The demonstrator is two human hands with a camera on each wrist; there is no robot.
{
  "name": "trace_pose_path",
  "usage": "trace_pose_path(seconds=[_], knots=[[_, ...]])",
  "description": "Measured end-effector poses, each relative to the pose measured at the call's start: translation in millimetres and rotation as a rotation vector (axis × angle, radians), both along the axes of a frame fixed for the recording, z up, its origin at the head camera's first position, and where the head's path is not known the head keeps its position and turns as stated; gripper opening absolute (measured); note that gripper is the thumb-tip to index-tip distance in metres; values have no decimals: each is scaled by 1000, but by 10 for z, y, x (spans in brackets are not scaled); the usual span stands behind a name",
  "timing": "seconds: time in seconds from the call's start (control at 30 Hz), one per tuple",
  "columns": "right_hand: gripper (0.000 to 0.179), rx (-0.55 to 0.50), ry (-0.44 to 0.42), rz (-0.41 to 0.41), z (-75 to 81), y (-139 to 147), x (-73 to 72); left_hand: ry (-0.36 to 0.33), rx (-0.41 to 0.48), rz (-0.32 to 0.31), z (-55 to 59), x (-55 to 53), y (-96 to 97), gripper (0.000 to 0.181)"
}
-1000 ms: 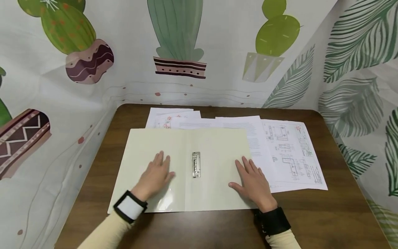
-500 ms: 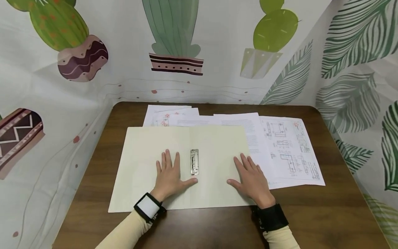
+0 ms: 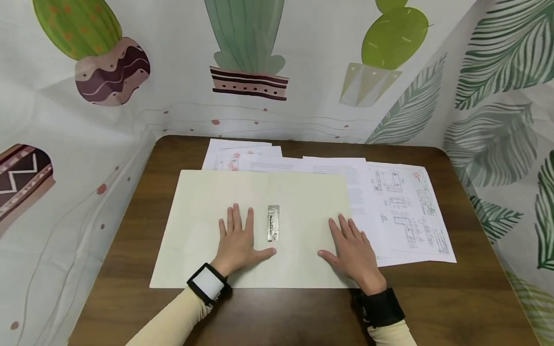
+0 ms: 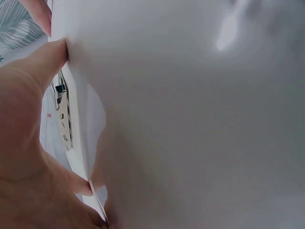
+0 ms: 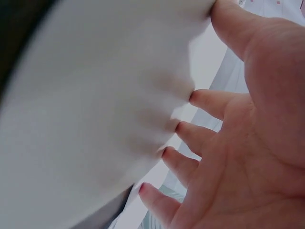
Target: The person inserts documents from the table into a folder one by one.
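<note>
An opened cream file folder (image 3: 307,192) lies flat on the table, a metal clip (image 3: 273,223) fixed just right of its fold. On the left cover, close to the clip, my left hand (image 3: 237,244) rests with fingers spread and its thumb reaching below the clip. My right hand (image 3: 352,252) rests at the folder's right edge, fingers spread, over the border with the papers. In the left wrist view the thumb (image 4: 52,57) touches the smooth cover, with the clip (image 4: 63,114) beyond it. Fingertips of the right hand (image 5: 228,129) touch the folder's surface in the right wrist view.
Printed text sheets (image 3: 359,192) and a technical drawing (image 3: 409,216) lie to the right, partly under the folder. More sheets with red stamps (image 3: 242,150) stick out behind it. The brown wooden table (image 3: 472,288) meets a cactus-patterned cloth (image 3: 173,72) at its back edge.
My left hand has slid right across the left cover toward the clip and spread its fingers. The right hand stays at the folder's right edge. The head view has shifted slightly.
</note>
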State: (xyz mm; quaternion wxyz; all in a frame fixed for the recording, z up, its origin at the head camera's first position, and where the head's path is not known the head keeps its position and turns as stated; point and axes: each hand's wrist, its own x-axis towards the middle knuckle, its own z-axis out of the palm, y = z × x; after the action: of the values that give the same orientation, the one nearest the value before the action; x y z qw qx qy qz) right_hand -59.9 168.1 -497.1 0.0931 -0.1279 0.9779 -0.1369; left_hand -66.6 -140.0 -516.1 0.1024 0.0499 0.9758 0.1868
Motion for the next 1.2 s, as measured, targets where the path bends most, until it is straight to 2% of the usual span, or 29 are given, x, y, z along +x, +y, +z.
trace_pose_path(seconds=[0.2, 0.27, 0.43, 0.53, 0.63, 0.73, 0.8, 0.87, 0.97, 1.1, 1.2], knots=[[90, 19, 2, 7, 1, 2, 2, 11, -7, -17, -34, -18, -19, 131], [90, 12, 4, 17, 2, -13, 16, 14, -11, -14, -40, 9, -38, 131], [90, -15, -17, 22, 52, -31, 10, 6, -19, -6, 8, 29, -41, 131], [92, -34, -31, 15, 166, -47, -14, -11, -21, -6, 41, 27, -26, 130], [95, -55, -32, 22, 357, -151, -81, -30, -31, -8, 49, 8, -13, 130], [100, -64, -67, 60, 542, -408, -202, -38, -46, -10, 46, -22, -4, 130], [101, -58, -117, 85, 582, -638, -280, -53, -56, -9, 37, -23, -5, 130], [104, -33, -147, 88, 554, -837, -395, -57, -59, -7, 56, -71, 16, 129], [110, -20, -183, 47, 388, -1048, -501, -70, -63, -6, 77, -90, 31, 129], [118, -38, -213, -33, 195, -1165, -499, -68, -55, -12, 76, -54, 14, 129], [119, -37, -206, -54, 140, -1199, -452, -49, -48, -18, 59, -21, -19, 129]])
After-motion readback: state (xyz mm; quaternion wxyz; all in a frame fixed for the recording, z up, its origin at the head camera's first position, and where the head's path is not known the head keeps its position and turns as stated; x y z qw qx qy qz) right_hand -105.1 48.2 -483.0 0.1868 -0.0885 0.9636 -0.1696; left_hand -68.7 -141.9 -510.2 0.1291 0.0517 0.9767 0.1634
